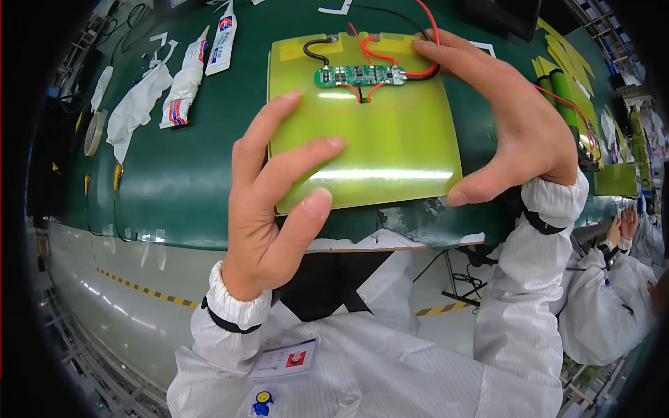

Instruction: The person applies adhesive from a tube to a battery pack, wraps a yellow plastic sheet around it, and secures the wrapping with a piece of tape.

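A flat battery pack (369,153) faced with a yellow-green board lies on the green work table in front of me. Near its far edge sits a narrow green circuit board (359,75) with red and black wires soldered on. My left hand (272,188) is at the pack's left side, fingers spread, the fingertips over the top face. My right hand (516,115) spans the right side, its thumb at the near right corner and its fingers at the far right corner beside the thick red wire (433,35). The pack's underside is hidden.
Two white tubes, one squeezed (185,83) and one smoother (221,42), lie at left near crumpled white tissue (138,104) and a tape roll (95,132). More yellow-green boards and green cells (563,97) are at right. A co-worker in white (606,299) sits beyond them.
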